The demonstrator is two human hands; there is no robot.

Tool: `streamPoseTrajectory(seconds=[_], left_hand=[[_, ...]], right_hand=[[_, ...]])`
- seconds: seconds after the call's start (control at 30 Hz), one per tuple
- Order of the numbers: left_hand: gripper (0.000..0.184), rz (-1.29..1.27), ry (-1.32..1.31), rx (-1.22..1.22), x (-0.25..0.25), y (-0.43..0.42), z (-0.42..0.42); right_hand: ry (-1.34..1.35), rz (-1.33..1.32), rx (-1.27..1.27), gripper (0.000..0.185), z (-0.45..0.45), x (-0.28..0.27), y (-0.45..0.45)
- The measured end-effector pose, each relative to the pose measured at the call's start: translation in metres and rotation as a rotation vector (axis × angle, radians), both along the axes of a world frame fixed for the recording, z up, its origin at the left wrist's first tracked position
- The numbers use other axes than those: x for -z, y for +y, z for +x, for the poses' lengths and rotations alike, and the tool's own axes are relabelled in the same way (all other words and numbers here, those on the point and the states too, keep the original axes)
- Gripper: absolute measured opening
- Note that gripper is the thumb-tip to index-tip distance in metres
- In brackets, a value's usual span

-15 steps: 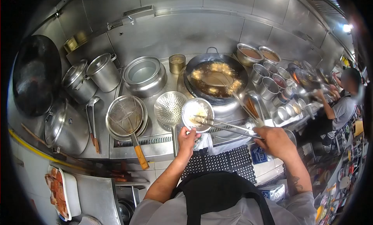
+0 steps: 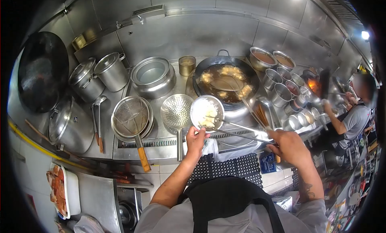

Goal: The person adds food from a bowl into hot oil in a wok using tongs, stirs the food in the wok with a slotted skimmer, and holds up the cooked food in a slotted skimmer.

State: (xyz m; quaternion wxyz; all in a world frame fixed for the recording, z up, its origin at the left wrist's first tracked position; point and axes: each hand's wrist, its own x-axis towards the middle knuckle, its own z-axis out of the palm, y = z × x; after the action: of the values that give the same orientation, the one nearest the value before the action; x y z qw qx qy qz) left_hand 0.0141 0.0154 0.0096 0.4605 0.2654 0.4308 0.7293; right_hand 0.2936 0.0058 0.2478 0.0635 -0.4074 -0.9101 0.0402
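My left hand (image 2: 196, 140) grips the rim of a small white-lined bowl (image 2: 197, 111), tilted toward me. Pale, battered pieces of food (image 2: 210, 114) lie inside it. A pair of long metal tongs (image 2: 241, 130) is in my right hand (image 2: 289, 146), its tips at the bowl's right edge beside the food. Beyond the bowl stands a black wok (image 2: 198, 85) of dark oil, with golden clumps of frying food (image 2: 232, 71) around its edge. A wire strainer (image 2: 225, 85) rests in the oil, its handle leaning over the near right rim.
Left of the bowl lie a perforated ladle (image 2: 177, 112) and a wooden-handled mesh strainer (image 2: 129, 116). Steel pots (image 2: 110, 72) stand at the back left. Sauce bowls (image 2: 263, 59) and metal canisters (image 2: 280, 95) crowd the right. Farther right, another person (image 2: 354, 116) works near a flame (image 2: 314, 86).
The tong tips have shifted from over the middle of the bowl to its lower right edge. The bowl tilts more toward me. The camera view has moved slightly.
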Motion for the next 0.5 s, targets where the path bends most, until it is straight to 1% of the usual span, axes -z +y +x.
streamPoseTrajectory(seconds=[0.13,0.17,0.37,0.43,0.5], left_hand=[[0.006,-0.048,0.029,-0.021,-0.001,0.0,0.016],[0.007,-0.029,-0.013,-0.033,0.003,0.005,0.02],[0.009,-0.105,-0.179,-0.055,0.017,0.023,0.03],[0.007,-0.12,-0.221,-0.047,0.009,0.029,0.029],[0.009,-0.108,-0.23,-0.05,-0.003,0.039,0.026]], right_hand=[[-0.045,-0.027,-0.036,0.029,0.022,-0.001,0.015],[-0.051,-0.026,-0.054,0.028,0.027,-0.002,0.021],[0.115,-0.076,-0.069,0.03,0.06,0.007,0.063],[0.119,-0.078,-0.031,0.031,0.061,0.009,0.075],[0.124,-0.059,-0.026,0.029,0.055,0.004,0.081]])
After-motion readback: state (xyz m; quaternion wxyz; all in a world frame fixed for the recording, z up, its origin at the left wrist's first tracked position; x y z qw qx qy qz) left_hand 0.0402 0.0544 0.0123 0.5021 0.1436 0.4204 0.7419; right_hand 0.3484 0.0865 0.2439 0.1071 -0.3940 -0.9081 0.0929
